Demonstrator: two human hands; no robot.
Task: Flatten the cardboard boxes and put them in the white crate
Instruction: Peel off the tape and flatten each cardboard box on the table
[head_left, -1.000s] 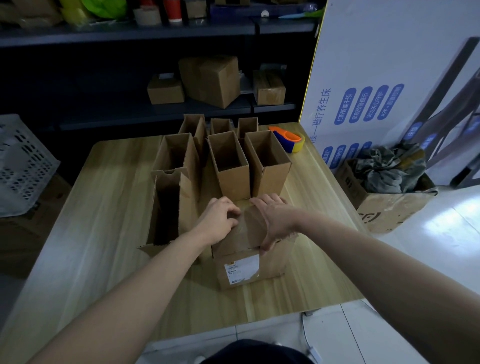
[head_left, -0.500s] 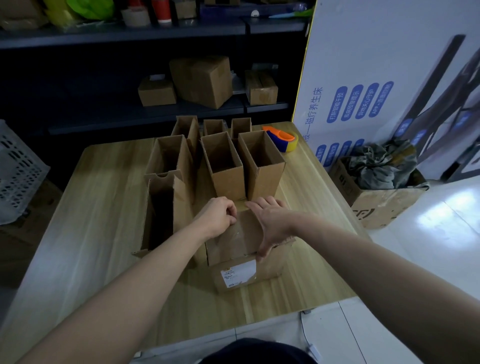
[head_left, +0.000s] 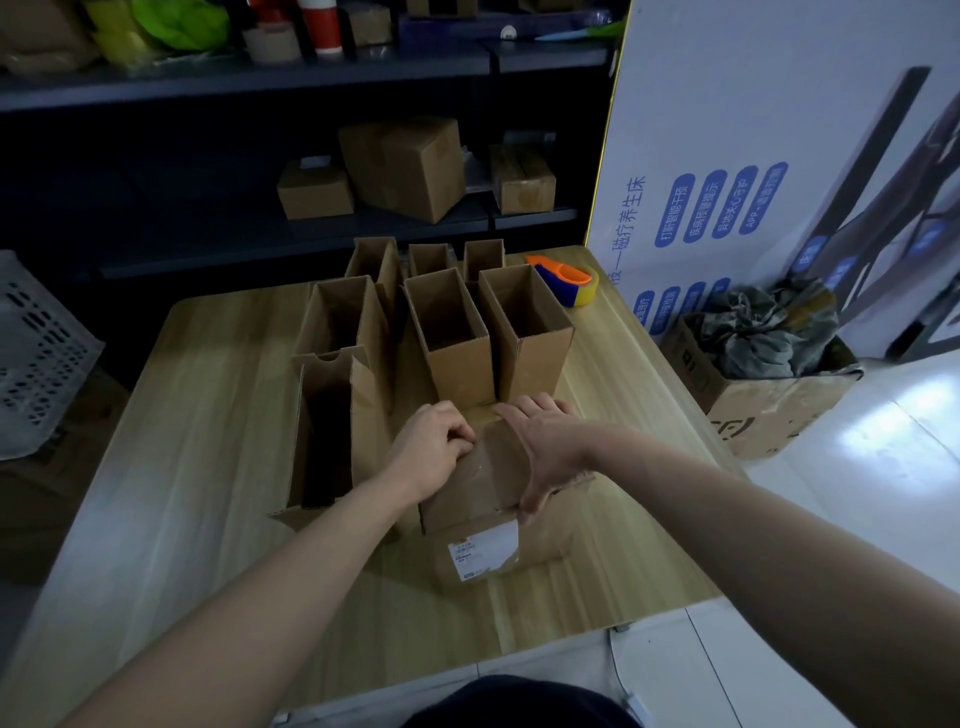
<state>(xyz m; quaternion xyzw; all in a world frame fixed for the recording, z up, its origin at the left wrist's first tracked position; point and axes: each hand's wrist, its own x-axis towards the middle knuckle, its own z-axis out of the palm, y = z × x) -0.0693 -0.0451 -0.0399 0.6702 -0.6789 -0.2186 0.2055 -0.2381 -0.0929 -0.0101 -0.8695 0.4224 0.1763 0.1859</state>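
Behind the taped box (head_left: 496, 467), upright open boxes (head_left: 460, 364) crowd the table (head_left: 208, 441).

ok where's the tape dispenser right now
In the head view, the tape dispenser sits on the table at its far right corner, just beside an open cardboard box.

Both bare forearms (head_left: 270, 587) reach forward. The left grip (head_left: 434, 452) is fisted, fingers curled under; the right grip (head_left: 545, 441) lies flat, fingers straight, thumb angled down.
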